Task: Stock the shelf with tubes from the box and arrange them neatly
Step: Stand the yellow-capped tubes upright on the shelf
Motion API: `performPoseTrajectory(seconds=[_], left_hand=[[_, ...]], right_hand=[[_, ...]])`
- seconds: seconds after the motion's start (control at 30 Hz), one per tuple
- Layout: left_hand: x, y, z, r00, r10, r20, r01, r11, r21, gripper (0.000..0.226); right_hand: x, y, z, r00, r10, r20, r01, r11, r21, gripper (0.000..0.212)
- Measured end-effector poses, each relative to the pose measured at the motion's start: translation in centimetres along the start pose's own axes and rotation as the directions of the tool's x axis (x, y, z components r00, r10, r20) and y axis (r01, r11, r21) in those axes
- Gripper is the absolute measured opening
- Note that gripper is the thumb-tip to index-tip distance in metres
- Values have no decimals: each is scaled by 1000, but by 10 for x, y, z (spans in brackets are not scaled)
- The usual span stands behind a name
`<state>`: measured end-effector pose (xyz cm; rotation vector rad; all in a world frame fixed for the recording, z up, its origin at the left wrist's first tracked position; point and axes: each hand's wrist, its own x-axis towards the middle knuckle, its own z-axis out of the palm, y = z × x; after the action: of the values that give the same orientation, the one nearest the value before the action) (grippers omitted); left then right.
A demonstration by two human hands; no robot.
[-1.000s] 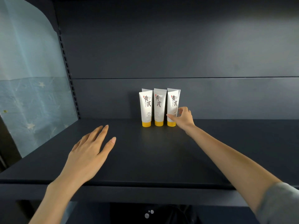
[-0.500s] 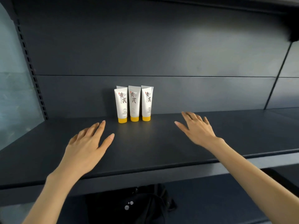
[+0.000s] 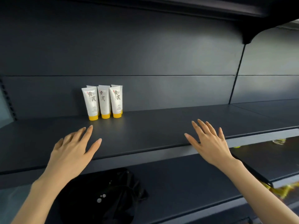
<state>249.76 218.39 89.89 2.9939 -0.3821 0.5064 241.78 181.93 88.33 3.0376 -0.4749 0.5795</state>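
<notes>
The tubes [image 3: 102, 102] stand upright at the back of the shelf [image 3: 153, 131], beyond the left hand [image 3: 72, 152]; both hands' fingers [image 3: 200, 128] are spread, holding nothing

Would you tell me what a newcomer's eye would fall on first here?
The white tubes with yellow caps, standing cap-down in a tight cluster at the back of the dark shelf, left of centre. Next, the left hand and right hand, spread open over the shelf's front edge, holding nothing.
</notes>
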Motion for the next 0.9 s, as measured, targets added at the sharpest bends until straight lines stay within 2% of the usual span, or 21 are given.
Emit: performPoseTrajectory(seconds=[0.17, 0.33, 0.57, 0.73, 0.9], left_hand=[[-33, 55, 2, 1000, 10, 17, -10, 1000, 17, 68], [-67, 112, 6, 998, 47, 35, -47, 999, 10, 73], [-91, 190, 17, 980, 197, 11, -197, 980, -5, 82], [-100, 253, 37, 910, 409, 68, -406, 913, -49, 82], [-85, 309, 82, 805, 580, 129, -570, 815, -105, 101]], right_hand=[[-50, 62, -6, 999, 51, 0, -51, 998, -20, 81], [-93, 122, -10, 994, 97, 45, -96, 995, -37, 81], [-143, 191, -6, 981, 178, 72, -174, 983, -51, 84], [-182, 233, 6, 937, 331, 112, -326, 944, -59, 82], [-223, 269, 25, 843, 495, 211, -489, 868, -84, 73]])
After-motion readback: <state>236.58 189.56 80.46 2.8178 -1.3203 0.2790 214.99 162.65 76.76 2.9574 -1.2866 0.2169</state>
